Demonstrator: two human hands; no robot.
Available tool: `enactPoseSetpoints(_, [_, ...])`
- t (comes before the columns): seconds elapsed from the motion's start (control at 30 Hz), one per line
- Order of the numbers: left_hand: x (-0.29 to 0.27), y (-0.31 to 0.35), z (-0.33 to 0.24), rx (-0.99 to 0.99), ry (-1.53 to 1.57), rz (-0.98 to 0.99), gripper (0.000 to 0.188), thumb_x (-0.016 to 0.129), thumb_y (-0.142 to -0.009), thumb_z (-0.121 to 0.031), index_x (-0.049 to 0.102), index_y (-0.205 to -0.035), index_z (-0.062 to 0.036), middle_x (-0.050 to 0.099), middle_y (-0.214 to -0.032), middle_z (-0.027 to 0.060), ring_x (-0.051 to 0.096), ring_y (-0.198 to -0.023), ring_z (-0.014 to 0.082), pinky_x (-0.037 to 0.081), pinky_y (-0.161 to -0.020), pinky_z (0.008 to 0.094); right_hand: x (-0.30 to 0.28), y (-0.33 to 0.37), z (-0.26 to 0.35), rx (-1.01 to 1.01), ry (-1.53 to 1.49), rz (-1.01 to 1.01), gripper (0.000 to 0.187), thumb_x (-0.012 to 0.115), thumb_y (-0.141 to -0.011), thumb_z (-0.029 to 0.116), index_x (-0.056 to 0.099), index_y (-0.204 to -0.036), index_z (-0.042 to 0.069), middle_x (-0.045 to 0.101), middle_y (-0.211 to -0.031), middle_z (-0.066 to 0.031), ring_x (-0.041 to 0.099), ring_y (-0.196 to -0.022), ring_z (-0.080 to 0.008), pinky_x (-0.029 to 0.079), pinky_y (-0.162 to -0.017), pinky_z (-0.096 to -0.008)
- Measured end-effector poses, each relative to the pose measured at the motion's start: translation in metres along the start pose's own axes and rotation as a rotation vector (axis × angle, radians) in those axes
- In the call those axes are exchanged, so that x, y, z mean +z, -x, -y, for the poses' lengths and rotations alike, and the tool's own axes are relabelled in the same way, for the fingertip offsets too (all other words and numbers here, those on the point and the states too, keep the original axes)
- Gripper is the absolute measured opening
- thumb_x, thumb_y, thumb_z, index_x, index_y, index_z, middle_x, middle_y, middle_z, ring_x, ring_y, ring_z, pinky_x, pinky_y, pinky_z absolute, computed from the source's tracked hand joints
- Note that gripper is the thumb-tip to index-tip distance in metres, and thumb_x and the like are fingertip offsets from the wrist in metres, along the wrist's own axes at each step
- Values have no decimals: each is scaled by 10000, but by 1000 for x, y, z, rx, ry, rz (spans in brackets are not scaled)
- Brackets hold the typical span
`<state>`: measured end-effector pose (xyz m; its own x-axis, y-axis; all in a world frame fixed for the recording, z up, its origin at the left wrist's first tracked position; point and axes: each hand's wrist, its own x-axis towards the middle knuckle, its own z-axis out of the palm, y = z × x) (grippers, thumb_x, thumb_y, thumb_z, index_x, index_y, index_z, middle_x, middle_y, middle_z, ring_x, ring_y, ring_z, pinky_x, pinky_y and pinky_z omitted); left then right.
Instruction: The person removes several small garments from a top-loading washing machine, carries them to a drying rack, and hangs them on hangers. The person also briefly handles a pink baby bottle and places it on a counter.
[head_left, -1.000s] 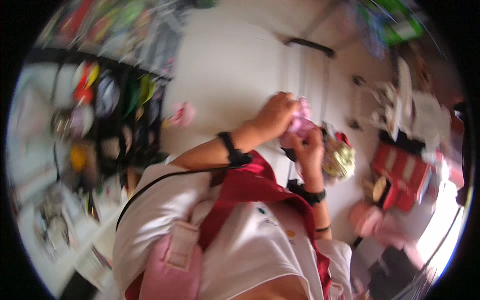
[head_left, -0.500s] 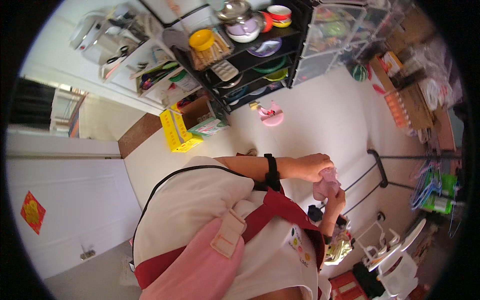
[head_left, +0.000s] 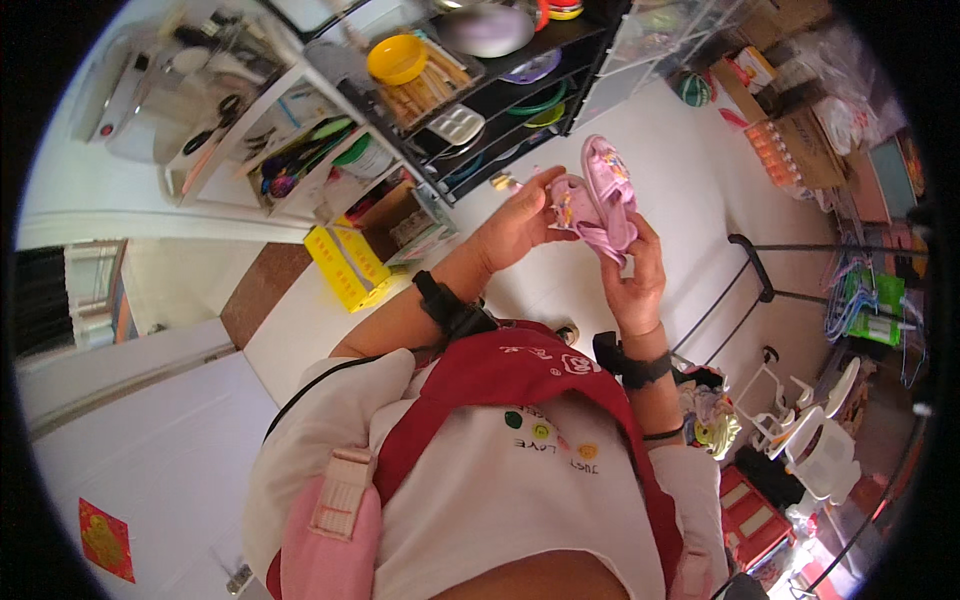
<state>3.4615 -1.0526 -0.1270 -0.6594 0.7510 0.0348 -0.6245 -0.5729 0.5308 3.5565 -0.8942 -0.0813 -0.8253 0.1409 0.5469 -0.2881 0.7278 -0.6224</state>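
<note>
A pair of small pink children's sandals with colourful decorations is up in front of me, held between both hands. The two shoes lie against each other, one standing higher than the other. My left hand closes on the left shoe, thumb above and fingers beneath. From below, my right hand grips the lower ends and straps, its fingers partly behind the shoes. Dark bands circle both wrists. Behind my left hand, a pink object on the floor is mostly hidden.
A black shelf rack with bowls and dishes stands ahead, beside a white shelf of utensils. A yellow box sits on the floor at left. To the right are a black metal frame, hangers, cardboard boxes and a white chair.
Both hands have moved up and left, from low on the right to in front of me. The pink item they held, bunched and partly covered before, now shows as a pair of sandals.
</note>
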Motion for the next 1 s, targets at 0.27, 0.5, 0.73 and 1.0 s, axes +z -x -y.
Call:
enactPoseSetpoints(0.27, [-32,81,-85,89,-483,-539,213,621,-796,-203,556,-916,-39,572,-786,16,536,-674,92,426,-610,220,86,-13,62,27,-194,179,263,682,-664,6,510,-862,19,556,-1035,-171,571,-896,-320,477,-742,-336])
enactPoseSetpoints(0.5, [-20,131,-80,232,-366,-536,307,514,-868,-263,513,-1096,-57,570,-996,34,551,-855,111,462,-713,252,111,1,61,696,-982,316,127,615,-803,64,554,-902,14,586,-871,-24,532,-792,-92,438,-714,-240])
enactPoseSetpoints(0.73, [11,194,-52,395,-383,-691,465,579,-793,-110,425,-1230,-66,550,-1096,47,547,-944,147,460,-764,274,133,9,91,622,-1115,565,132,560,-851,105,538,-944,13,576,-924,-38,532,-840,-104,421,-776,-243])
enactPoseSetpoints(1.0, [2,341,-61,804,-100,-907,361,483,-794,-50,474,-1153,-10,554,-1073,84,557,-968,192,461,-847,325,193,40,189,514,-1365,854,141,526,-877,132,550,-956,18,566,-900,-5,508,-806,-72,402,-752,-217])
